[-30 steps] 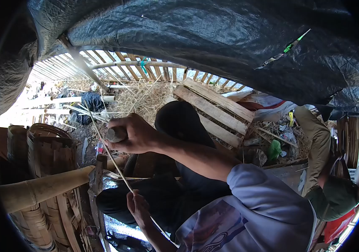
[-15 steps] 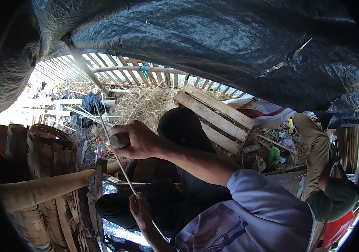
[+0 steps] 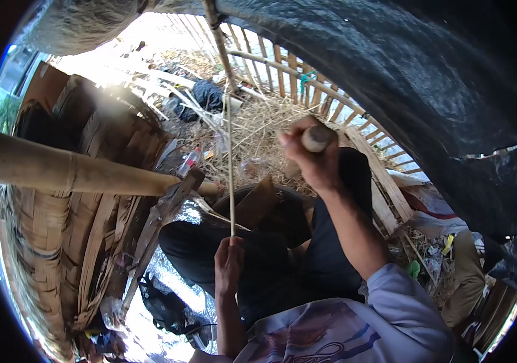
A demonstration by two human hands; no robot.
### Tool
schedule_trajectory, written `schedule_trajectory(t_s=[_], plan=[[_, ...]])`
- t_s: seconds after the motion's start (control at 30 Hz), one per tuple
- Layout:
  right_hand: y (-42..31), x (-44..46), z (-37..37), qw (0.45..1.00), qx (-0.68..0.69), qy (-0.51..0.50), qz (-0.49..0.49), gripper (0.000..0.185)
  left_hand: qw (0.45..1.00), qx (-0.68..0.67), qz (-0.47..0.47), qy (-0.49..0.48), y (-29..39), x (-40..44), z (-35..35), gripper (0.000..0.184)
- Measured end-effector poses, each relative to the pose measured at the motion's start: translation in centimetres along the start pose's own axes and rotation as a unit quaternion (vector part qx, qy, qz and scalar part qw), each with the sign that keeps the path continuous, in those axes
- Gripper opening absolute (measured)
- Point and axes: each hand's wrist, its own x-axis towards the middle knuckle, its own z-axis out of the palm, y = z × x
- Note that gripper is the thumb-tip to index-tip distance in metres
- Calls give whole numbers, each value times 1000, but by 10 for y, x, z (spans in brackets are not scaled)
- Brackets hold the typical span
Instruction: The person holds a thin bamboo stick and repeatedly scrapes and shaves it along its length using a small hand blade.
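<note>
A long, thin bamboo strip [image 3: 231, 169] rises almost straight up in the view from my left hand [image 3: 229, 259], which is closed around its lower end. My right hand [image 3: 314, 162] is wrapped around a thick wooden handle [image 3: 317, 138], its round butt facing me. Whatever the handle belongs to is hidden behind the fist. This hand is apart from the strip, to its right, above my bent knee in dark trousers [image 3: 344, 230].
A thick bamboo pole [image 3: 89, 172] crosses at left, beside woven bamboo baskets [image 3: 46, 242]. Dry straw [image 3: 264, 130], a plastic bottle [image 3: 190, 160] and a slatted fence [image 3: 292, 78] lie ahead. A dark tarp [image 3: 422, 78] hangs overhead. Another person's trouser leg [image 3: 464, 278] is at right.
The view has swung round to the left. My right hand with the handle has moved off the strip to the right. The strip, slanted before, now stands nearly upright in my left hand.
</note>
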Motion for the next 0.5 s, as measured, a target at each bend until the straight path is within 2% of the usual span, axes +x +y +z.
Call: schedule_trajectory(t_s=[0.1, 0.3, 0.37, 0.5], plan=[[-1, 3, -5, 990, 136, 28, -12, 10, 999, 13, -23, 22, -1, 3, 3, 20], [-6, 11, -30, 968, 218, 21, -121, 6, 996, 36, -46, 74, -28, 34, -16, 19], [-9, 6, -29, 972, 210, 15, -107, 11, 996, -5, -61, 60, -27, 41, -21, 18], [-9, -8, -13, 951, 306, -40, -30, 20, 993, -83, -80, 18, -29, 60, -24, 17]])
